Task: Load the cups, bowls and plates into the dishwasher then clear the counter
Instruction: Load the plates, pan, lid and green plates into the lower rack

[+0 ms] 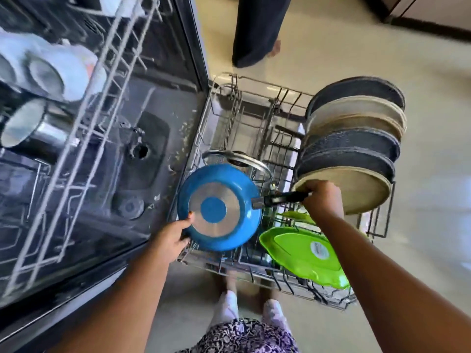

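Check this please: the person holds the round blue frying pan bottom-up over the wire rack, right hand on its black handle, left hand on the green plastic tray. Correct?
Not quite. The head view shows the left hand gripping the rim of the round blue frying pan, not the green plastic tray. The right hand holds the black handle, over the wire rack.

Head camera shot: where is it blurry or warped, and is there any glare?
In the head view the cups in the upper rack are smeared with blur, the blue pan and plates fairly sharp; the same head view slightly bows the dishwasher edge, and the floor at right is washed out by bright light.
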